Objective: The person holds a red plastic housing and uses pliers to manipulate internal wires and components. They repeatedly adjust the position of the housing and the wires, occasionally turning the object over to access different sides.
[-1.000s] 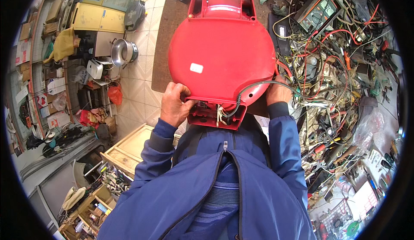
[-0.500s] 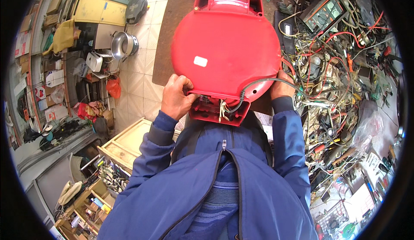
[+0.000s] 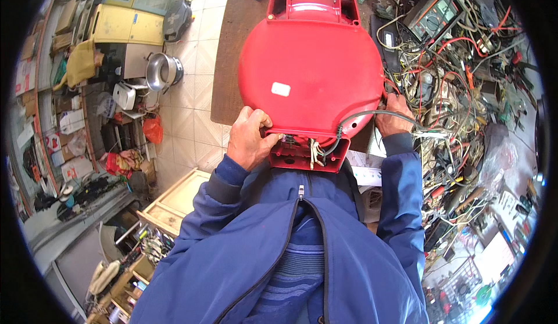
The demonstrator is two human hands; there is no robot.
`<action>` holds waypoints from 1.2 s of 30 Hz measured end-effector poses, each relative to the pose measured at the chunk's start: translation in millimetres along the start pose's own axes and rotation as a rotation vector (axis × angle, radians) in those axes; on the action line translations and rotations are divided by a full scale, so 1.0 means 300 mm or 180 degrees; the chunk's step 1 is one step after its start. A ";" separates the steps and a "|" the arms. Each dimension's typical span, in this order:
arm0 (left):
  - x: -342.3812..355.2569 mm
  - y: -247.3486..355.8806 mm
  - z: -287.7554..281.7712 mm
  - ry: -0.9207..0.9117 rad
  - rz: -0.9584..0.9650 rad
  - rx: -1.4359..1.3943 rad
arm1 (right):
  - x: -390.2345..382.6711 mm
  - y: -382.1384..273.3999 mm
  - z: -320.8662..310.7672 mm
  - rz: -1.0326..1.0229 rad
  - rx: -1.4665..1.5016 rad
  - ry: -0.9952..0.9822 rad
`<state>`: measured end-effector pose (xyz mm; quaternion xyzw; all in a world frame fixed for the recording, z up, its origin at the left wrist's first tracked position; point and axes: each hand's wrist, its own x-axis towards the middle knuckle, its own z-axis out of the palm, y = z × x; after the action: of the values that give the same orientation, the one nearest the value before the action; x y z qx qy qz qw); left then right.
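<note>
A red round electric griddle (image 3: 314,62) lies with its smooth shell facing up, across the table and close against my body. At its near side is an open red housing (image 3: 296,160), where white wires (image 3: 315,152) and a grey power cord (image 3: 372,113) come out. My left hand (image 3: 250,138) pinches the shell's near left rim, thumb beside the housing. To the right of the shell, my right hand (image 3: 395,116) is closed, with the cord passing across it. Red cables or handles show just beyond its fingertips; what it holds is hidden.
A tangle of cables and tools (image 3: 447,103) covers the right side, with a multimeter (image 3: 433,17) at its far end. The brown tabletop (image 3: 229,85) ends at the left above a tiled floor. A steel pot (image 3: 160,71) and crowded shelves stand farther left.
The griddle sits slightly farther right and lower in the picture. My left hand stays on its rim. My right hand has shifted right, away from the shell, and its fingers show more.
</note>
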<state>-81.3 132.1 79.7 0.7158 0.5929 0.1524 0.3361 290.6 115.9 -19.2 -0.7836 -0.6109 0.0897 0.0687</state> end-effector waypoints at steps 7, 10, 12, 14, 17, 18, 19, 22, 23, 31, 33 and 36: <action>0.051 -0.034 -0.105 -0.0917 0.0044 -0.0606 | -0.029 0.024 0.093 0.0606 0.0619 0.0136; 0.074 -0.086 -0.150 -0.1110 0.0264 -0.0990 | -0.033 0.036 0.109 0.1259 0.1054 -0.0103; 0.103 -0.099 -0.193 -0.1107 0.0334 -0.0867 | -0.052 0.040 0.133 0.1290 0.1166 0.0123; 0.129 -0.114 -0.216 -0.1093 0.0264 -0.0785 | -0.071 0.050 0.151 0.1404 0.1077 0.0207; 0.158 -0.142 -0.239 -0.0587 0.0293 -0.0576 | -0.091 -0.025 0.114 0.1799 0.0958 0.0322; 0.173 -0.163 -0.236 -0.0509 0.0217 -0.0580 | -0.100 -0.038 0.116 0.1887 0.1180 0.0453; 0.192 -0.179 -0.233 -0.0467 -0.0092 -0.0658 | -0.108 -0.025 0.138 0.1970 0.1291 0.0412; 0.255 -0.267 -0.191 -0.0272 0.0530 -0.0173 | -0.129 -0.039 0.151 0.2295 0.1994 0.0505; 0.264 -0.266 -0.181 -0.0461 0.0217 -0.0605 | -0.133 -0.044 0.165 0.2325 0.2118 0.0534; 0.328 -0.207 -0.181 -0.1465 -0.0829 -0.1973 | -0.124 -0.088 0.157 0.2438 0.2216 0.0560; 0.334 -0.183 -0.192 -0.1550 -0.1004 -0.2085 | -0.118 -0.084 0.165 0.2374 0.2086 0.0494; 0.343 -0.177 -0.189 -0.1627 -0.1031 -0.2172 | -0.103 -0.080 0.194 0.2621 0.2329 0.0386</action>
<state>-130.2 250.9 67.1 0.4768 0.5110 0.1030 0.7078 247.6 91.9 -69.0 -0.8865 -0.1780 0.2702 0.3308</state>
